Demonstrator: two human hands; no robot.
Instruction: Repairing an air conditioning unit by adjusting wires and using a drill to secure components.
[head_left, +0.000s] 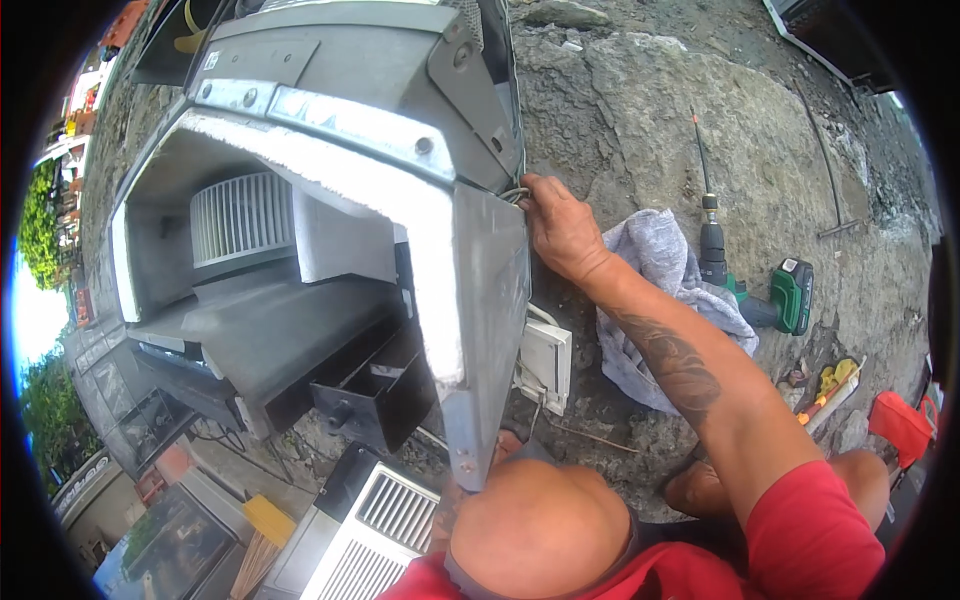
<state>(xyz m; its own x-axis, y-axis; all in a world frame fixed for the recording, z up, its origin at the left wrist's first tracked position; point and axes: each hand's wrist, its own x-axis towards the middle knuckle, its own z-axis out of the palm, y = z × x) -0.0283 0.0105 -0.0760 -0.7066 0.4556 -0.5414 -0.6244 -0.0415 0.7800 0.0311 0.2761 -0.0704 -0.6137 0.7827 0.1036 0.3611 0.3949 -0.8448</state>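
Note:
An opened air conditioner unit (365, 130) fills the left and middle, its grey metal casing edged with white foam. Inside it, a white blower wheel (243, 222) shows. My right hand (563, 228) is at the casing's right side, fingers closed around a thin grey cable (515, 195) that comes out at the edge. My left forearm (447, 515) shows only in part between the casing's lower corner and my knee (540, 515). My left hand is mostly hidden there, and its fingers cannot be made out.
On the rock slab (610, 120) lies a green cordless drill (715, 250) with a long bit, beside a grey cloth (650, 250). A white vented front panel (385, 525) rests at lower left. A T-shaped metal rod (822, 160) and a red pouch (902, 428) lie right.

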